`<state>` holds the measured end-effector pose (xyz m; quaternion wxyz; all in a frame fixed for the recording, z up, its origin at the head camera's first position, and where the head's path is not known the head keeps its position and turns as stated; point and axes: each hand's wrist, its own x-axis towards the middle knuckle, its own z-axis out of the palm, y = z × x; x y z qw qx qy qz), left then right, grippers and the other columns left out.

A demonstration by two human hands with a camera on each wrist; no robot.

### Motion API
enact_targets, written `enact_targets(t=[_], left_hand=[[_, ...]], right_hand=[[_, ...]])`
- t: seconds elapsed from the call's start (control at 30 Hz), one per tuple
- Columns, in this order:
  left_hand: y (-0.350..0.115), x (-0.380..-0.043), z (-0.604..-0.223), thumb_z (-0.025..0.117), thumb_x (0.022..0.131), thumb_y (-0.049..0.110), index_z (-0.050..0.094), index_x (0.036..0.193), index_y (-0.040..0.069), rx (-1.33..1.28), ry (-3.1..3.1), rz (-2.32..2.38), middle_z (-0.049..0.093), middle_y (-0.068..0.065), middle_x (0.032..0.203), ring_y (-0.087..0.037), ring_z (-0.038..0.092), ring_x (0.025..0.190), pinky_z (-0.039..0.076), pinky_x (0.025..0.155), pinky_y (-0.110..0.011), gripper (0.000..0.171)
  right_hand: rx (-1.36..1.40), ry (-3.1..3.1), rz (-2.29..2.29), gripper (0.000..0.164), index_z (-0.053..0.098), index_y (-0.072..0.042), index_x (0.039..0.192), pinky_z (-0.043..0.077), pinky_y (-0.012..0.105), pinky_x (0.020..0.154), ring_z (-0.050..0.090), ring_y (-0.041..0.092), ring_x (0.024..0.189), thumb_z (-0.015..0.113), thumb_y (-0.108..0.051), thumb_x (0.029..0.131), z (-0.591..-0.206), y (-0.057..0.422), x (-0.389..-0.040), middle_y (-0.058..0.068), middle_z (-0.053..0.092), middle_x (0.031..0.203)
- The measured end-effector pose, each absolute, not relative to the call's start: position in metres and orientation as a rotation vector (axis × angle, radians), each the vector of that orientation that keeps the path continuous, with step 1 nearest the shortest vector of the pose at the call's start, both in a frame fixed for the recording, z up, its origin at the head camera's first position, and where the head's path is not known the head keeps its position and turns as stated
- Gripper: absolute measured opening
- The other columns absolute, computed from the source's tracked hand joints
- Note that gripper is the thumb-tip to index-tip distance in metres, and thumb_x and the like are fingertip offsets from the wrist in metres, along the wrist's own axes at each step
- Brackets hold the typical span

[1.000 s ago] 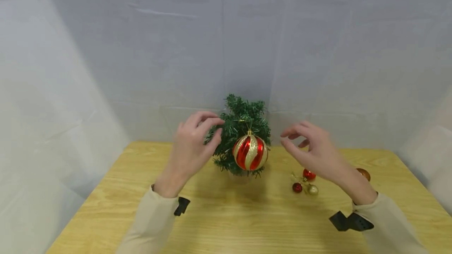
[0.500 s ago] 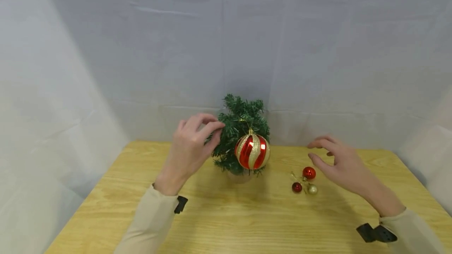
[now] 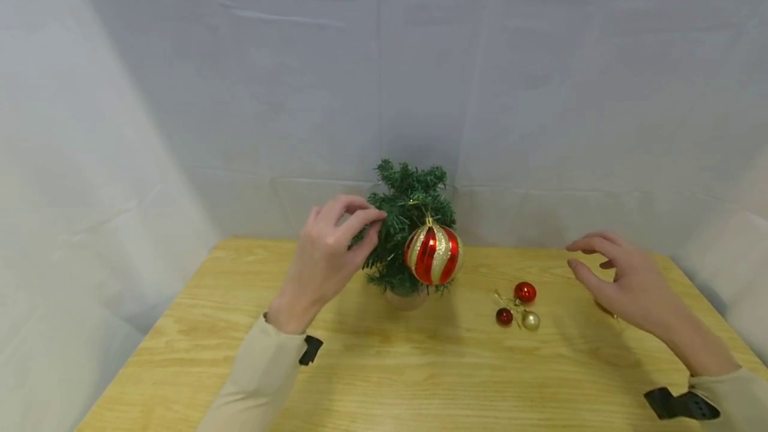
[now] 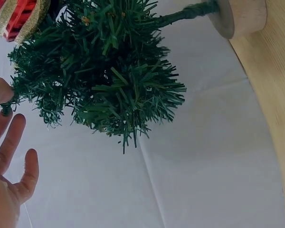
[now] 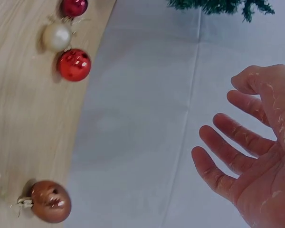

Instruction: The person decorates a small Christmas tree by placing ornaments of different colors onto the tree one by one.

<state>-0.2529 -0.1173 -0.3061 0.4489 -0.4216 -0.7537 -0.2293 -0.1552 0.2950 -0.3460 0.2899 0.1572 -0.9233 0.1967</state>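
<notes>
A small artificial Christmas tree [image 3: 409, 182] stands upright on a round wooden base [image 4: 249, 18]. From its front right side hangs a large red and gold striped bauble [image 3: 434, 254] on a gold cord. My left hand [image 3: 330, 239] pinches a branch tip at the tree's left side; the left wrist view shows green needles between thumb and fingers. Out to the right, my right hand [image 3: 630, 285] hovers with relaxed, slightly bent fingers and holds nothing. Beneath it lies a brown bauble [image 5: 51, 201], mostly hidden by the hand in the head view.
Between the tree and my right hand, three small baubles lie close together on the wooden table [image 3: 420, 379]: bright red [image 3: 525, 292], dark red [image 3: 504, 317] and gold [image 3: 531, 321]. A pale cloth backdrop [image 3: 420, 72] rises behind the table's far edge.
My right hand has drawn away from beside the tree, moving right and slightly lower. The left thumb and fingers have closed on the branch tip. The striped bauble has shifted slightly right.
</notes>
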Motion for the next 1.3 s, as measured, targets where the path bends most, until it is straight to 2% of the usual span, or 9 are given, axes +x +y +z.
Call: enact_targets(t=[0.2, 0.33, 0.57, 0.63, 0.7, 0.8, 0.83, 1.03, 1.3], left_hand=[[-0.115, -0.249, -0.306, 0.078, 0.087, 0.006, 0.078, 0.1, 0.008, -1.064, -1.844, -0.569, 0.07, -0.009, 0.101, -0.023, 0.068, 0.09, 0.048, 0.069, -0.04, 0.013], [-0.114, -0.245, -0.306, 0.077, 0.087, 0.005, 0.079, 0.101, 0.008, -1.073, -1.84, -0.572, 0.07, -0.008, 0.102, -0.022, 0.068, 0.09, 0.045, 0.069, -0.038, 0.014], [-0.111, -0.239, -0.307, 0.076, 0.088, 0.004, 0.079, 0.101, 0.009, -1.089, -1.821, -0.568, 0.07, -0.009, 0.104, -0.023, 0.068, 0.091, 0.048, 0.07, -0.039, 0.014], [-0.11, -0.238, -0.307, 0.076, 0.088, 0.004, 0.079, 0.101, 0.009, -1.097, -1.812, -0.565, 0.07, -0.009, 0.105, -0.023, 0.068, 0.092, 0.048, 0.07, -0.039, 0.015], [-0.109, -0.236, -0.307, 0.076, 0.088, 0.004, 0.079, 0.101, 0.009, -1.101, -1.808, -0.558, 0.07, -0.009, 0.105, -0.023, 0.069, 0.093, 0.05, 0.071, -0.04, 0.015], [-0.107, -0.234, -0.307, 0.076, 0.088, 0.004, 0.079, 0.101, 0.009, -1.104, -1.805, -0.543, 0.07, -0.01, 0.106, -0.024, 0.069, 0.093, 0.051, 0.071, -0.041, 0.014], [-0.107, -0.233, -0.307, 0.076, 0.088, 0.004, 0.079, 0.101, 0.009, -1.106, -1.806, -0.539, 0.07, -0.009, 0.106, -0.024, 0.069, 0.093, 0.051, 0.072, -0.041, 0.014], [-0.104, -0.229, -0.308, 0.077, 0.088, 0.005, 0.079, 0.102, 0.01, -1.125, -1.811, -0.524, 0.07, -0.009, 0.109, -0.023, 0.069, 0.094, 0.051, 0.074, -0.04, 0.015], [-0.099, -0.226, -0.308, 0.077, 0.088, 0.007, 0.08, 0.102, 0.011, -1.132, -1.809, -0.514, 0.071, -0.009, 0.11, -0.022, 0.069, 0.096, 0.051, 0.076, -0.04, 0.015]], right_hand=[[0.378, -2.473, 0.526, 0.024, 0.073, -0.014, 0.109, 0.053, 0.023, 0.064, 0.042, -0.023, 0.097, 0.076, -0.004, 0.088, -0.354, 0.309, -0.154, 0.005, 0.069, 0.11], [0.357, -2.488, 0.547, 0.021, 0.073, -0.013, 0.108, 0.052, 0.021, 0.063, 0.041, -0.025, 0.097, 0.075, -0.005, 0.089, -0.361, 0.319, -0.152, 0.006, 0.068, 0.107], [0.31, -2.531, 0.545, 0.019, 0.073, -0.013, 0.108, 0.051, 0.022, 0.061, 0.041, -0.025, 0.096, 0.074, -0.007, 0.09, -0.373, 0.34, -0.15, 0.007, 0.067, 0.107], [0.296, -2.557, 0.534, 0.018, 0.073, -0.011, 0.109, 0.051, 0.022, 0.06, 0.052, -0.015, 0.092, 0.075, -0.008, 0.09, -0.376, 0.345, -0.15, 0.01, 0.067, 0.108], [0.283, -2.591, 0.518, 0.019, 0.073, -0.011, 0.11, 0.051, 0.023, 0.059, 0.062, 0.004, 0.09, 0.075, -0.01, 0.091, -0.379, 0.35, -0.149, 0.013, 0.068, 0.109], [0.278, -2.636, 0.484, 0.02, 0.072, -0.01, 0.112, 0.052, 0.024, 0.059, 0.064, 0.032, 0.094, 0.074, -0.012, 0.092, -0.384, 0.356, -0.149, 0.016, 0.069, 0.112], [0.28, -2.647, 0.473, 0.021, 0.072, -0.01, 0.112, 0.052, 0.024, 0.059, 0.064, 0.035, 0.094, 0.075, -0.012, 0.092, -0.386, 0.358, -0.149, 0.016, 0.069, 0.113], [0.287, -2.714, 0.436, 0.02, 0.073, -0.01, 0.112, 0.05, 0.025, 0.058, 0.064, 0.037, 0.092, 0.075, -0.014, 0.092, -0.396, 0.368, -0.148, 0.019, 0.068, 0.113], [0.309, -2.747, 0.368, 0.024, 0.073, -0.007, 0.11, 0.044, 0.025, 0.056, 0.065, 0.027, 0.078, 0.079, -0.011, 0.087, -0.407, 0.376, -0.15, 0.021, 0.068, 0.11]])
